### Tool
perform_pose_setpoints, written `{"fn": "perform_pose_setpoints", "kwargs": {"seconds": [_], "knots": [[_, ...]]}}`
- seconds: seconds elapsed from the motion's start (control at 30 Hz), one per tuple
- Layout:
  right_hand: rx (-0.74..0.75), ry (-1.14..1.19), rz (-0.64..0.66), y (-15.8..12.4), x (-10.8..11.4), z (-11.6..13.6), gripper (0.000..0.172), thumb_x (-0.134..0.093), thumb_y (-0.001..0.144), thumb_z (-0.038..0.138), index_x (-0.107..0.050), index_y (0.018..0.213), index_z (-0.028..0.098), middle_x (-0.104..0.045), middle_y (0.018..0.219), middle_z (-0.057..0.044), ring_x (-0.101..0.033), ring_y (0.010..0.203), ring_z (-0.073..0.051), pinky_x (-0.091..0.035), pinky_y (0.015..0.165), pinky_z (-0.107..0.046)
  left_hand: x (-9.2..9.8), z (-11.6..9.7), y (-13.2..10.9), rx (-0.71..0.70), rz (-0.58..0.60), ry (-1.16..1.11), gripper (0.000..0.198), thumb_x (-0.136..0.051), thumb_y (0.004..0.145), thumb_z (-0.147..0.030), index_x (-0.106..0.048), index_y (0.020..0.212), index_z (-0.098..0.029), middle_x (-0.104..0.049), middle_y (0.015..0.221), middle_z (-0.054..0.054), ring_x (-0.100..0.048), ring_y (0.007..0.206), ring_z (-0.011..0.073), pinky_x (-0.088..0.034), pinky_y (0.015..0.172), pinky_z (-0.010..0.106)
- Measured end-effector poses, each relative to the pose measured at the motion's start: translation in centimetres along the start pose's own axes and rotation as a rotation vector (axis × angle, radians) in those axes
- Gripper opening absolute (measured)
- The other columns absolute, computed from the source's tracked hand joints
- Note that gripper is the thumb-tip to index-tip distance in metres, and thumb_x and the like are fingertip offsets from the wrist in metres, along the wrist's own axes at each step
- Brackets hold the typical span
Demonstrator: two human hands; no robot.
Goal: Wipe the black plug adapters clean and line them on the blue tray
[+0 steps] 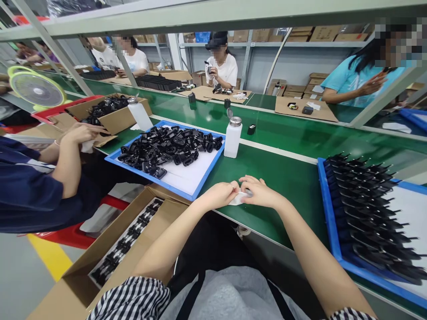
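Note:
My left hand (221,194) and my right hand (259,192) meet at the front edge of the green belt (287,178), fingers closed together on a small white cloth (239,199). Whether a part lies inside the cloth is hidden. A white dispenser bottle (232,137) with a metal cap stands just beyond my hands. To the left a blue tray (187,180) carries a heap of several black plastic parts (168,146). On the right another blue tray (328,209) holds rows of black parts (370,209) standing on edge.
A cardboard box (100,262) with packed black parts sits at my lower left. A person in dark blue (36,191) works at my left beside another box of parts (110,111). Other people sit across the belt. A green fan (36,89) stands far left.

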State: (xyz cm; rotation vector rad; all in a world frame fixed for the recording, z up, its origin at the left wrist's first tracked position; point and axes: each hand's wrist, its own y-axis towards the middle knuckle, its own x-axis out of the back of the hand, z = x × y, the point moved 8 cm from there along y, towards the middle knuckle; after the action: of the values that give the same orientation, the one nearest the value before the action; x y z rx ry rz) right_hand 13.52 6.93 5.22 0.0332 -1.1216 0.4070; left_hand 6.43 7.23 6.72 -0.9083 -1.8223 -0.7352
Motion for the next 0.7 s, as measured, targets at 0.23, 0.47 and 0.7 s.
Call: {"fn": "perform_pose_setpoints", "kwargs": {"seconds": [0.23, 0.47, 0.7], "knots": [[0.08, 0.103, 0.061, 0.5, -0.4, 0.9, 0.019, -0.052, 0.064, 0.024, -0.054, 0.083, 0.024, -0.039, 0.12, -0.006, -0.022, 0.116, -0.027, -0.019, 0.087, -0.053, -0.4, 0.3, -0.4, 0.047, 0.023, -0.101, 0.01, -0.036, 0.078, -0.027, -0.039, 0.083, -0.019, -0.058, 0.074, 0.001, -0.057, 0.069, 0.0148, -0.039, 0.06, 0.023], [0.133, 0.106, 0.009, 0.8, -0.2, 1.7, 0.011, -0.049, 0.061, 0.017, -0.042, 0.052, 0.018, -0.051, 0.094, -0.003, -0.042, 0.097, -0.023, -0.028, 0.079, -0.044, -0.6, 1.3, -0.9, 0.14, 0.03, -0.104, 0.029, -0.057, 0.063, -0.031, -0.044, 0.084, -0.017, -0.059, 0.075, 0.001, -0.057, 0.068, 0.0164, -0.04, 0.058, 0.023], [0.109, 0.093, -0.053, 0.2, 0.4, 1.0, 0.029, -0.049, 0.062, 0.026, -0.026, 0.047, 0.017, -0.047, 0.06, 0.004, -0.046, 0.061, -0.013, -0.031, 0.072, -0.035, 0.0, 2.2, -1.3, 0.167, -0.015, -0.089, 0.014, -0.042, 0.072, -0.021, -0.055, 0.076, -0.018, -0.061, 0.075, 0.0, -0.055, 0.068, 0.0126, -0.039, 0.062, 0.021]]}}
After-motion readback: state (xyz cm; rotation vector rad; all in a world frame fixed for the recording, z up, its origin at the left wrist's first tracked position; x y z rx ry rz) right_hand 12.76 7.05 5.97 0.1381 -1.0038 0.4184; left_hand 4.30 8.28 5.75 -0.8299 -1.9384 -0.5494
